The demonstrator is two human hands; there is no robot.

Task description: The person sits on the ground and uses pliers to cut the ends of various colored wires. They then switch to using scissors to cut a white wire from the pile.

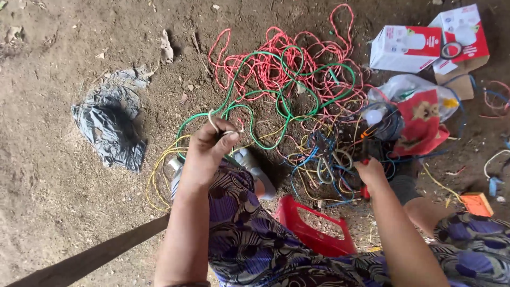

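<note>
The left hand (208, 151) is closed in a pinch, thumb against fingers, on a thin pale wire (213, 121) that loops up over the knuckles. The right hand (370, 171) is curled down into the edge of the wire pile (297, 95); its fingers are mostly hidden, so whether it actually grips anything there cannot be told.

Taking the wire pile as the landmark: it is a loose tangle of red, green, yellow and blue strands spread on the dirt floor (48, 175). The left hand is at its near left edge, where green and yellow strands trail out. The right hand is at its near right edge, among blue and yellow strands. Between the two hands, just on the near side of the pile, a white sandal (255, 172) shows past a knee covered in patterned purple cloth. A red plastic stool (313, 231) sits nearer still, under the person.

Left of the pile, well apart, lies a crumpled grey plastic bag (109, 125). Right of the pile, touching its edge, is a clear bag with a red packet (422, 119) on it. Beyond that, at the far right, stand two white and red cardboard boxes (406, 48). A small orange block (477, 203) lies near right of the pile.
</note>
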